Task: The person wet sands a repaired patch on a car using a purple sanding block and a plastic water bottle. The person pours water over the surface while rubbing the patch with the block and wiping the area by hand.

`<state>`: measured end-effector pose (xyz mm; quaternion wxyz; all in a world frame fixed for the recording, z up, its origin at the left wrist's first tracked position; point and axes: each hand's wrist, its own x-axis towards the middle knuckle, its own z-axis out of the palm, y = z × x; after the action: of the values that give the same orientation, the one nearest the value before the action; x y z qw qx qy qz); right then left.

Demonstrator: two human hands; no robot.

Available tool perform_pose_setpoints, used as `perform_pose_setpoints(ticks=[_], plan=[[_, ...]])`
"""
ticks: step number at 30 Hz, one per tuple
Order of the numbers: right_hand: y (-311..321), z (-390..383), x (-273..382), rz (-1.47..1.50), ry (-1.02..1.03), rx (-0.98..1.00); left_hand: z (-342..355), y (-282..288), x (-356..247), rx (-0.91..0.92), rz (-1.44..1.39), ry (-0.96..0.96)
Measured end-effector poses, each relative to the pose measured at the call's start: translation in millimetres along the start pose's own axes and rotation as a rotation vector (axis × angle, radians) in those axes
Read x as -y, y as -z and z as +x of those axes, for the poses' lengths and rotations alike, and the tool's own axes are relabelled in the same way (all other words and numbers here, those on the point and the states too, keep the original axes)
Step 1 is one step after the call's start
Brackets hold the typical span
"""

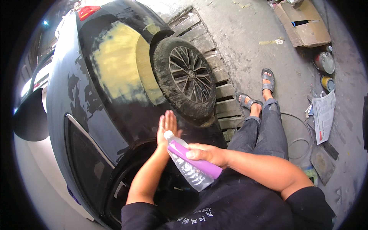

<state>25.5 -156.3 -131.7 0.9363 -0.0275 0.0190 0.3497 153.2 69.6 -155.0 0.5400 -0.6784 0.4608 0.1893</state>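
Observation:
My right hand (203,153) grips a clear plastic bottle (189,178) with a white cap and a long purple piece (203,165) lying along it; whether the two are separate is unclear. Just beyond the cap, my left hand (165,124) is held with fingers extended, close to the dark car's side (130,119); contact is unclear. Above it, a yellow patch of filler (115,61) covers the panel beside the wheel arch, and the car's wheel (182,76) has a muddy tyre and spoked rim.
A wooden pallet (226,92) lies beside the wheel on the concrete floor. At right are a cardboard box (310,34), cans (324,63), paper (324,115), a board (322,165) and a looped hose (297,153). My sandalled feet stand near the pallet. A white vehicle (34,153) is at left.

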Motion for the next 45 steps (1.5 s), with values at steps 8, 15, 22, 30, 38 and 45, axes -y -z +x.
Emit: perform_pose_setpoints(ticks=[8,15,22,30,38,45], plan=[[27.7,-16.4,-9.0,0.002,-0.161,-0.023,4.7,-25.6,-27.1,0.04,0.045,-0.138],[19.2,-10.5,-0.6,-0.139,0.021,0.013,55.6,29.5,86.1,0.018,-0.057,0.152],[50.2,-20.4,-14.4,-0.09,-0.038,-0.038,28.3,-15.5,-75.9,0.168,0.04,-0.207],[33.9,-3.0,-1.2,-0.038,0.068,0.049,52.8,26.4,61.7,-0.031,-0.011,0.136],[-5.1,45.8,31.9,-0.268,0.305,0.087,108.2,40.0,255.8,-0.176,-0.191,0.593],[8.4,44.4,27.8,-0.162,0.258,0.03,45.0,21.5,100.3,0.024,-0.083,0.15]])
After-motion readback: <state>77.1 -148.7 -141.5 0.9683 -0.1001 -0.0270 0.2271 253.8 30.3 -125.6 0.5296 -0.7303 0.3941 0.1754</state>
